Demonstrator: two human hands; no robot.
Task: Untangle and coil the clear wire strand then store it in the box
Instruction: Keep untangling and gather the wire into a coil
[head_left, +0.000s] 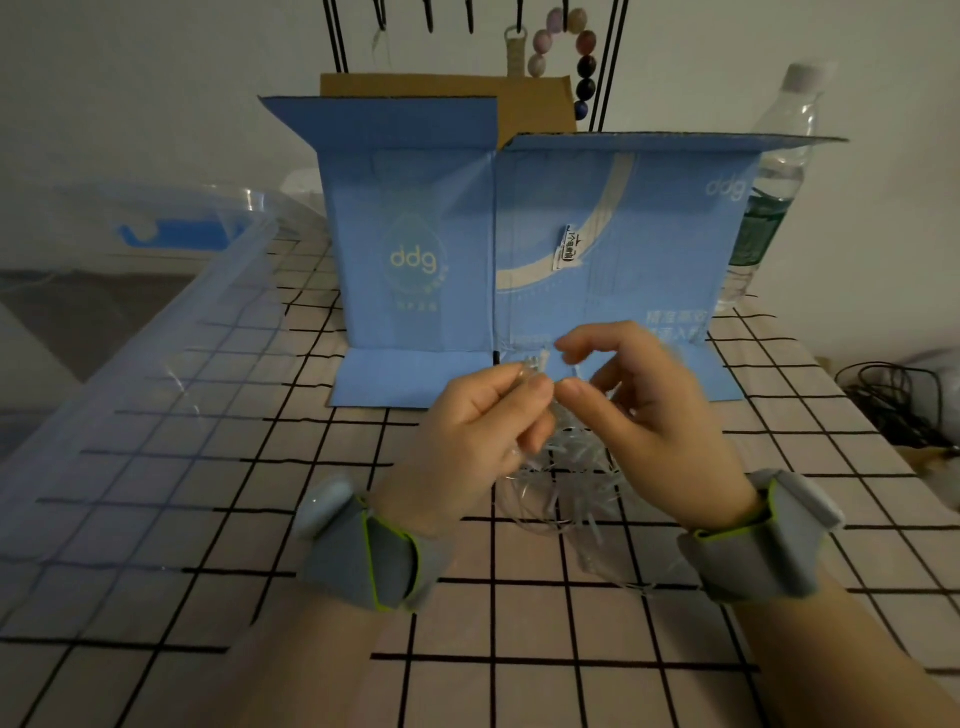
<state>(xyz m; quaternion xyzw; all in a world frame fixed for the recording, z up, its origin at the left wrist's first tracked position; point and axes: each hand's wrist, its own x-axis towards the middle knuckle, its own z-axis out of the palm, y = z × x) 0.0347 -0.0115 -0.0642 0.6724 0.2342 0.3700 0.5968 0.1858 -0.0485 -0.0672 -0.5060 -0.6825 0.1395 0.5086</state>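
Note:
A tangled clear wire strand (571, 483) hangs in loose loops between my hands and rests on the checked tablecloth. My left hand (478, 431) pinches the upper end of the strand between thumb and fingertips. My right hand (654, 415) is right beside it, its thumb and forefinger closed on the same strand, the other fingers spread. Both wrists wear grey bands. A clear plastic box (156, 395) stands at the left, its near wall see-through over the cloth.
An unfolded blue cardboard carton (519, 249) stands upright just behind my hands. A water bottle (774, 187) is at the back right. A black rack with hanging beads (582, 57) rises behind the carton. Dark cables (893, 400) lie past the table's right edge.

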